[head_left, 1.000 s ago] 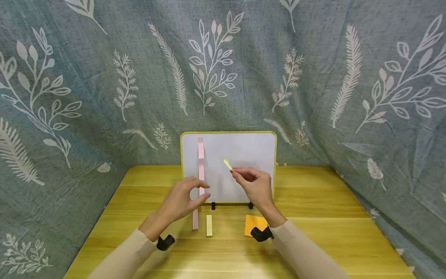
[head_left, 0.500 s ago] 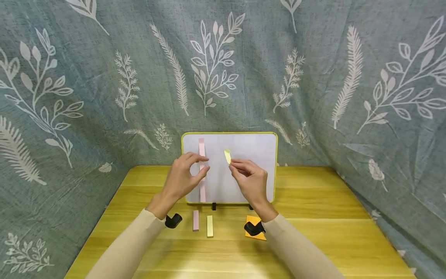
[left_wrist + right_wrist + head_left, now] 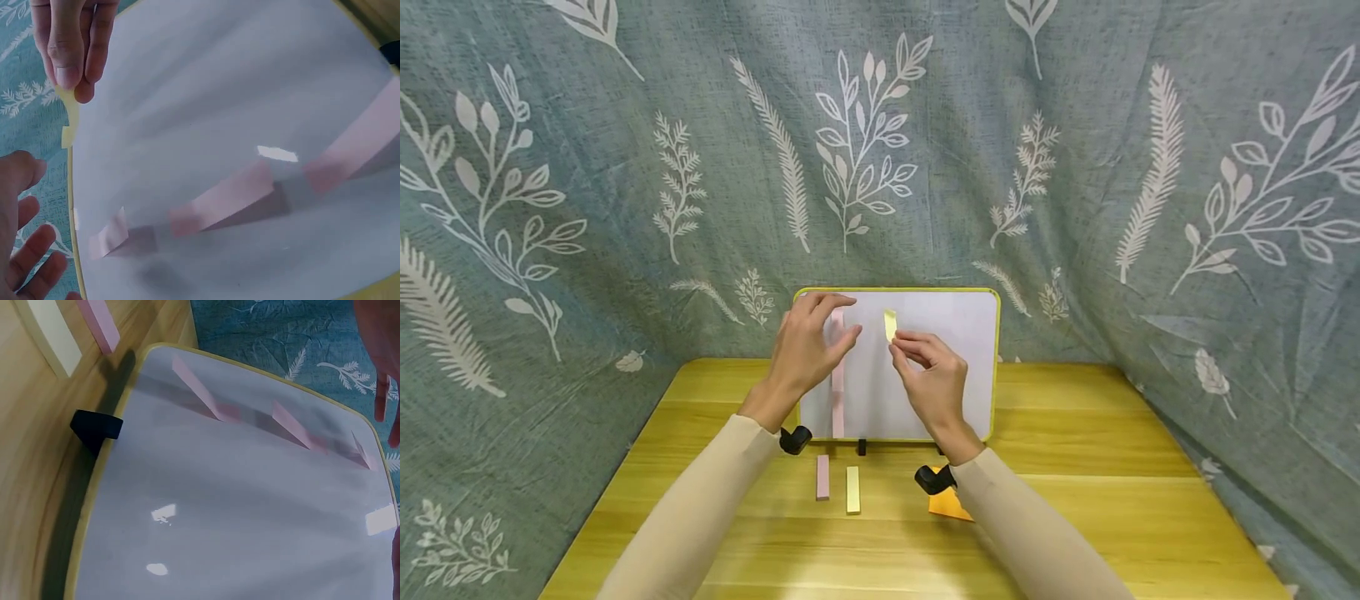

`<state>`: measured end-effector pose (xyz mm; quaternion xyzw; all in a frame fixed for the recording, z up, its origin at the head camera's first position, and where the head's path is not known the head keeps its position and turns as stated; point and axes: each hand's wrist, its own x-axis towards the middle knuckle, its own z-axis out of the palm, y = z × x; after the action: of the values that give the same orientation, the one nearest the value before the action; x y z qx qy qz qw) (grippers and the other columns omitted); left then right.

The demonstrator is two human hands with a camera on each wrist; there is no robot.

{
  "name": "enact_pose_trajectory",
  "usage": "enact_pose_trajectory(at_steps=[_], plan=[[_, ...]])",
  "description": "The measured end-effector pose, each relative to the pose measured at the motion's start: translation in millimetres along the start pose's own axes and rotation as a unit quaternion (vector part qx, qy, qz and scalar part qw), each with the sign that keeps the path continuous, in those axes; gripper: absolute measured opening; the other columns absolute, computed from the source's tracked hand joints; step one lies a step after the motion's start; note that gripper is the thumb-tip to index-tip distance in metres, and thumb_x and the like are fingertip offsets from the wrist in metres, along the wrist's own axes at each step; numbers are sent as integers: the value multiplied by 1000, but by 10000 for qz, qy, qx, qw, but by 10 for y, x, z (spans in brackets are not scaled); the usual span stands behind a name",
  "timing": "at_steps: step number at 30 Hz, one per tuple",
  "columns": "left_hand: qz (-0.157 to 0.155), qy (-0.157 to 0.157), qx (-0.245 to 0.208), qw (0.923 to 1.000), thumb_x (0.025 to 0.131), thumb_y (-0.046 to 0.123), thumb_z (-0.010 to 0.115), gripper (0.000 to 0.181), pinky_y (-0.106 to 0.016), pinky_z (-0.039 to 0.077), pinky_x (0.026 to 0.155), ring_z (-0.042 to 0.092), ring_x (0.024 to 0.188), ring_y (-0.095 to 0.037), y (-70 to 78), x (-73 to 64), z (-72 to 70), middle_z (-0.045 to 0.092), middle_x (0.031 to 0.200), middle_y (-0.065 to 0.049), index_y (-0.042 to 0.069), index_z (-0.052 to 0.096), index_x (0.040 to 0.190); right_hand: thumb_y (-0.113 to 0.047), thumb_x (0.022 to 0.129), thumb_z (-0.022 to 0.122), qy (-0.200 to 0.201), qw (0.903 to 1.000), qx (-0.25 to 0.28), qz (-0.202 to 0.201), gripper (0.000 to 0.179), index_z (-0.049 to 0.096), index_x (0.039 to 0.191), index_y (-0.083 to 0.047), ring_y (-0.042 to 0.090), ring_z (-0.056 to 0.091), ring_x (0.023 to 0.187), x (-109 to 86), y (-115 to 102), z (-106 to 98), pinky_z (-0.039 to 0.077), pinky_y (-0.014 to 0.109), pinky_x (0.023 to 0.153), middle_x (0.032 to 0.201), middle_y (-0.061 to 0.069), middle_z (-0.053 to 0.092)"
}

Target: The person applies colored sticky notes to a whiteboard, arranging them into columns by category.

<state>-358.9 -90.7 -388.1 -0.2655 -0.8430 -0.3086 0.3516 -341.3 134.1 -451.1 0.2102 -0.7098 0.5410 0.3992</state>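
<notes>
My right hand (image 3: 934, 379) pinches one end of a small yellow sticky strip (image 3: 891, 321) between thumb and fingertips, in front of the upper middle of a whiteboard (image 3: 955, 312). In the left wrist view the strip (image 3: 70, 115) curves near the board's edge. To the left, my left hand (image 3: 805, 346) holds nothing; its thumb and fingers are spread apart. It partly covers a vertical row of pink sticky strips (image 3: 838, 375) on the board. Each pink strip (image 3: 228, 197) is stuck at one end and lifts away at the other in the left wrist view.
On the wooden table (image 3: 737, 533), before the board, lie a mauve pad of strips (image 3: 823, 477) and a yellow pad of strips (image 3: 853, 490). An orange sticky pad (image 3: 950, 504) is partly hidden by the right wrist camera. Black feet (image 3: 862, 447) support the board. Patterned cloth (image 3: 880, 167) hangs behind.
Both hands have risen along the board, the left from its lower part to near the top edge. The yellow strip has moved up with the right hand and now hangs more upright.
</notes>
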Motion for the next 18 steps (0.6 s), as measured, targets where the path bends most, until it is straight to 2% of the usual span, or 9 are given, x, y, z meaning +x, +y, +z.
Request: enact_pose_trajectory(at_steps=[3, 12, 18], plan=[[-93, -29, 46, 9999, 102, 27, 93, 44, -61, 56, 101, 69, 137, -41, -4, 72, 56, 75, 143, -12, 15, 80, 142, 0, 100, 90, 31, 10000, -65, -47, 10, 91, 109, 1, 34, 90, 101, 35, 5, 31, 69, 22, 95, 117, 15, 89], [-156, -105, 198, 9996, 102, 28, 93, 46, -66, 47, 128, 66, 142, -42, -15, 230, 164, 73, 149, -12, 16, 79, 145, 5, 98, 89, 122, 9998, -124, -107, 10, 91, 108, 2, 36, 90, 97, 87, 30, 107, 70, 25, 93, 115, 17, 89], [-275, -326, 345, 9985, 105, 31, 91, 46, -65, 43, 131, 63, 147, -40, -48, 285, 236, 72, 153, -10, 18, 78, 147, 5, 98, 89, 77, 9997, -107, -194, 9, 91, 107, 4, 36, 90, 97, 105, 38, 135, 72, 33, 92, 116, 20, 88]])
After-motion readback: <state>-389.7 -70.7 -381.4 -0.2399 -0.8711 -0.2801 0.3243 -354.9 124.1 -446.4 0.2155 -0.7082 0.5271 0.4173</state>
